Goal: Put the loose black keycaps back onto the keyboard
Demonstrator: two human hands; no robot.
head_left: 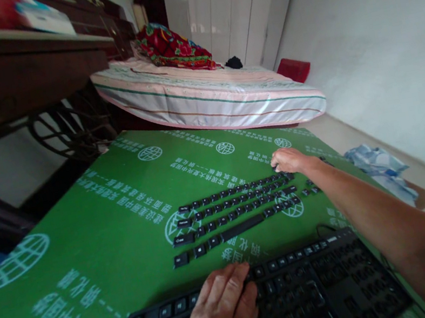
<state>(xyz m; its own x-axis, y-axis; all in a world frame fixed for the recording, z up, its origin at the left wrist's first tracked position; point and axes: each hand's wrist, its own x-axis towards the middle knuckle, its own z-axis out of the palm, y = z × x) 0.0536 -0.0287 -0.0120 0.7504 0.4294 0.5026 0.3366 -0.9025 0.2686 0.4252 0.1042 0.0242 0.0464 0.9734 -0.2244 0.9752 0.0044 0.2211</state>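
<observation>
A black keyboard [290, 298] lies at the near edge of a green board. Many of its key positions on the right half are bare sockets, while keys remain at the left and along the top row. My left hand [222, 305] rests across the keyboard's middle, fingers stretched over the keys and fingertips by the top row. Beyond it, loose black keycaps [243, 225] lie in several rows, with a long space bar [242, 227] in the nearest row. At the far right end of the rows, my right hand [287, 160] pinches a small black keycap [275, 169] close to the board.
The green board [100, 244] carries white printed characters and globe marks. More keycaps [311, 186] lie partly behind my right forearm. A striped bed [202, 103] stands beyond the board, a dark wooden sewing table [17, 78] at the left, and a crumpled bag [381, 167] on the floor.
</observation>
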